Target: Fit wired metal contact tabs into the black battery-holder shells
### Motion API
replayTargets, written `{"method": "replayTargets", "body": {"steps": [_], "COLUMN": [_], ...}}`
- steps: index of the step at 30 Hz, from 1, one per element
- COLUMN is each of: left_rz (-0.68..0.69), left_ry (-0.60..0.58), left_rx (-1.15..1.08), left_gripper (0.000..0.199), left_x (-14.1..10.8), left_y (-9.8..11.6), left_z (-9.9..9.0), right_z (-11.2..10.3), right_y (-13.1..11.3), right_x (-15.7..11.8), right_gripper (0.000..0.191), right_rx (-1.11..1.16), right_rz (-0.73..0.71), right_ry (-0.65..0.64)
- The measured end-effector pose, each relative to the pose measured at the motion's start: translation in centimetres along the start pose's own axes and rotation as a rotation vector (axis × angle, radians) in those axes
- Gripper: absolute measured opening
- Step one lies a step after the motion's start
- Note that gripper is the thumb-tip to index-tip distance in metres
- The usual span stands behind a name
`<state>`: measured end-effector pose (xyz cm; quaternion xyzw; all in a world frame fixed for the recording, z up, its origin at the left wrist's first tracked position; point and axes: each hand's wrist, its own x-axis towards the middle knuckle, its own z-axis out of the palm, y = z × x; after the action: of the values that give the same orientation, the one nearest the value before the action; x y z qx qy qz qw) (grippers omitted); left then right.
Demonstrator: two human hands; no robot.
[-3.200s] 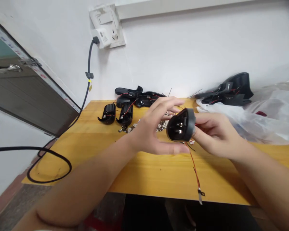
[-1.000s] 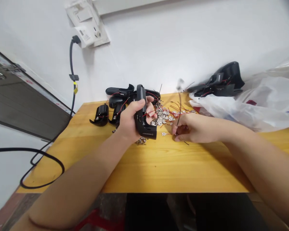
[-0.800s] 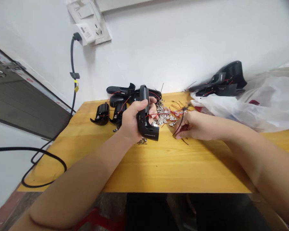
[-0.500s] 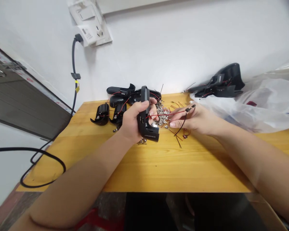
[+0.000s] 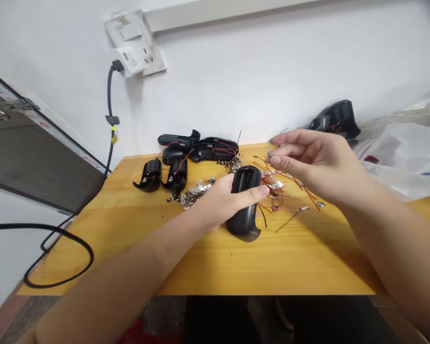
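Note:
My left hand (image 5: 224, 203) is closed round a black plastic housing (image 5: 244, 222), its thumb laid across the hollow side, a little above the table. To the right, my right hand (image 5: 313, 160) pinches a small metal contact piece (image 5: 271, 153) between thumb and forefinger. Beneath and beside the hands lies a pile of red wires with metal tabs (image 5: 277, 184). Small loose metal plates (image 5: 195, 193) are heaped left of the held housing. A thin wire with a silvery end (image 5: 303, 209) lies on the wood near my right wrist.
Several other black housings (image 5: 215, 149) with red wires stand along the back left of the wooden table (image 5: 200, 267). More black parts (image 5: 338, 119) rest on a clear plastic bag (image 5: 397, 162) at right. A black cable (image 5: 109, 95) hangs from the wall socket (image 5: 136, 43).
The housing in my left hand has turned over and moved right and down. My right hand has lifted; the red and black wire it held is out of its fingers, and it pinches a metal piece.

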<state>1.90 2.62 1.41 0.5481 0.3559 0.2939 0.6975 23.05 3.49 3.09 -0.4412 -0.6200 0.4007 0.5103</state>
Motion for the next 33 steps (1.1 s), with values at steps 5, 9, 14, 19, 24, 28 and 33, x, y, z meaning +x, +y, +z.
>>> {"method": "replayTargets", "body": {"steps": [5,9,14,19,24,28,33], "left_rz": [-0.032,0.013,-0.034,-0.015,0.016,0.058,0.068], "left_ry": [0.056,0.080,0.099,0.094,0.073,0.064,0.136], "left_rx": [0.073,0.059,0.106,0.169,0.164,0.102,0.060], "left_gripper": [0.044,0.043,0.043,0.042,0.041,0.036,0.039], "left_x": [0.1,0.3,0.3,0.2,0.2,0.1,0.1], "left_y": [-0.6,-1.1,-1.0,-1.0,-1.3,-1.0,-0.5], "left_z": [0.4,0.5,0.5,0.4,0.3,0.7,0.6], "right_z": [1.5,1.9,1.4,1.5,1.4,0.3,0.0], "right_y": [0.1,0.8,1.3,1.4,1.5,1.1,0.7], "right_x": [-0.9,-1.0,-0.7,-0.6,-0.4,-0.2,-0.1], "right_gripper": [0.009,0.012,0.016,0.016,0.015,0.016,0.023], "right_rx": [-0.256,-0.422,-0.499,-0.520,-0.488,-0.365,-0.129], "right_rz": [-0.202,-0.306,-0.381,-0.445,-0.419,-0.242,-0.083], "right_ry": [-0.058,-0.128,-0.143,-0.156,-0.172,-0.270,-0.335]}}
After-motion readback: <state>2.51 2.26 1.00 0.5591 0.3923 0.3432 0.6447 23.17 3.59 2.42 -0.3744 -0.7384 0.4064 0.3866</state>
